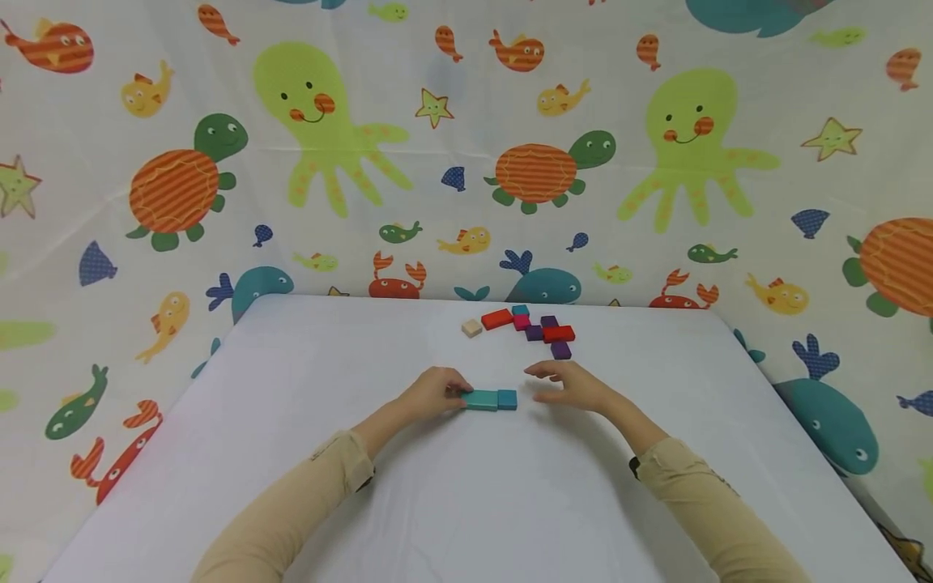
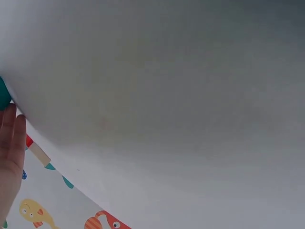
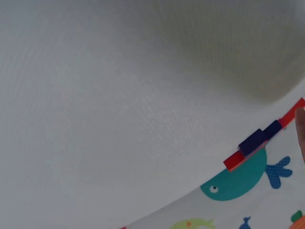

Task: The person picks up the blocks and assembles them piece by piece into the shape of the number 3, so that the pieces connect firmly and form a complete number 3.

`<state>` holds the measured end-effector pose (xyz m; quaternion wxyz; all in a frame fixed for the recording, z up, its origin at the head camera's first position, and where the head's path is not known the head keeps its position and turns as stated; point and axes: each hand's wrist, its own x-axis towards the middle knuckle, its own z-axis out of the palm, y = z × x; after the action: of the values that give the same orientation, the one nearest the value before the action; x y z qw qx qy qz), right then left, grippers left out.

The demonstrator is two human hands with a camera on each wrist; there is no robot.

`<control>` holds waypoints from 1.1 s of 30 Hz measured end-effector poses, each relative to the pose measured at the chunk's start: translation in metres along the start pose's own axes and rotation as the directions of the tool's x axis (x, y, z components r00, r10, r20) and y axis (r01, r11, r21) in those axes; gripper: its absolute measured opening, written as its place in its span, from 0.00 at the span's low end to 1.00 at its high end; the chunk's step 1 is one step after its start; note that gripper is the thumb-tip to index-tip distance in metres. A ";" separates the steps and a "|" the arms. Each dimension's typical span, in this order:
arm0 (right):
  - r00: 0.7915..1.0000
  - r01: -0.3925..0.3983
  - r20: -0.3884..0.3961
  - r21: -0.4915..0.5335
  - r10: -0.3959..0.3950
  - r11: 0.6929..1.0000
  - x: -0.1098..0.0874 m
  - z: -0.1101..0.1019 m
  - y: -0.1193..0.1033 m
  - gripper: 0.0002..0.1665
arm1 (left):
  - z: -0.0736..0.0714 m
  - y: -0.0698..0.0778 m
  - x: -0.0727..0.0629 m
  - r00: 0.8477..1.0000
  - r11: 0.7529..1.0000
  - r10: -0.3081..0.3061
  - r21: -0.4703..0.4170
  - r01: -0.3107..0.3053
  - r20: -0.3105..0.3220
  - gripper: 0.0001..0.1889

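In the head view a long teal block [image 1: 481,400] and a shorter blue block [image 1: 507,400] lie end to end on the white table. The person's left hand [image 1: 432,395] pinches the left end of the teal block between thumb and fingers. From the left wrist view, its fingertips [image 2: 19,125] meet the teal block [image 2: 4,94] at the frame's edge. To the right of the blue block, the right hand [image 1: 576,387] hovers apart from it, thumb and fingers spread with nothing between them. Only a fingertip of that hand shows in the right wrist view.
Farther back on the table [image 1: 350,356] lies a loose group: a beige block [image 1: 471,328], red blocks [image 1: 498,319] [image 1: 559,334], a pink block [image 1: 521,322], a blue block [image 1: 521,310] and several purple blocks [image 1: 560,350]. A patterned cloth [image 1: 452,146] hangs behind the table's far edge.
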<state>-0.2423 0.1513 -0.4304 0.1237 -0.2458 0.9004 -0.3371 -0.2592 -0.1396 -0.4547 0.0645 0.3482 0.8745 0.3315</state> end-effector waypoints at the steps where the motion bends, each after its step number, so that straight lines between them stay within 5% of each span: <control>1: 1.000 -0.002 -0.004 -0.008 0.002 1.000 0.001 -0.001 0.001 0.29 | -0.001 0.001 0.001 1.000 1.000 -0.004 0.000 0.004 0.003 0.10; 6: 1.000 0.000 -0.029 -0.036 -0.001 0.999 0.003 -0.007 0.004 0.27 | -0.004 0.006 0.005 0.997 0.997 -0.071 0.029 0.070 0.038 0.12; 21: 0.999 -0.039 0.031 -0.107 0.042 0.994 0.002 0.000 -0.001 0.24 | -0.003 0.005 0.008 0.994 0.995 -0.097 0.010 0.097 0.058 0.12; 33: 0.991 -0.076 -0.117 -0.122 0.061 0.990 0.022 0.000 0.004 0.18 | -0.004 0.008 0.011 0.989 0.993 -0.114 0.052 0.109 0.098 0.13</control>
<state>-0.2624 0.1422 -0.4338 0.0684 -0.2026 0.9334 -0.2883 -0.2644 -0.1305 -0.4457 0.1189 0.3164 0.8957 0.2891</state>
